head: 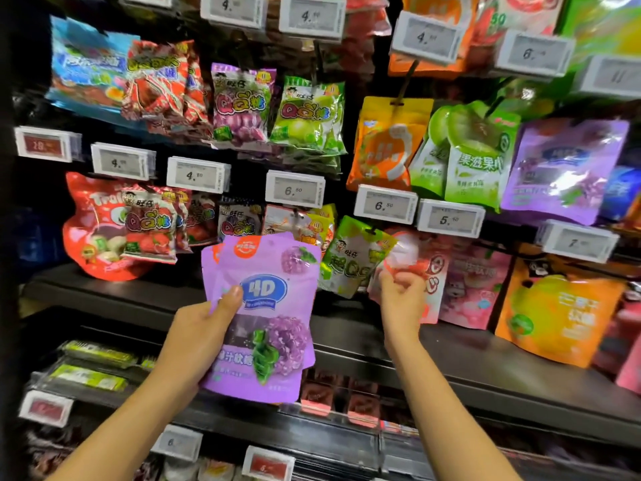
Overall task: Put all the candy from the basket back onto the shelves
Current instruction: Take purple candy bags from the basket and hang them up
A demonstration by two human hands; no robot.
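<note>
My left hand (201,328) holds two purple grape 4D candy pouches (267,317) stacked together, thumb pressed on the front one, in front of the shelf. My right hand (402,289) pinches the lower edge of a pink lychee candy pouch (412,258) that hangs among the pegged bags on the middle row. A matching purple grape pouch (565,168) hangs higher up at the right. The basket is out of view.
Candy bags hang on pegs in rows: red strawberry bags (149,234) at the left, a green bag (353,258) beside my right hand, an orange mango pouch (555,314) at the right. White price tags (385,204) line each rail. A black shelf ledge (485,359) runs below.
</note>
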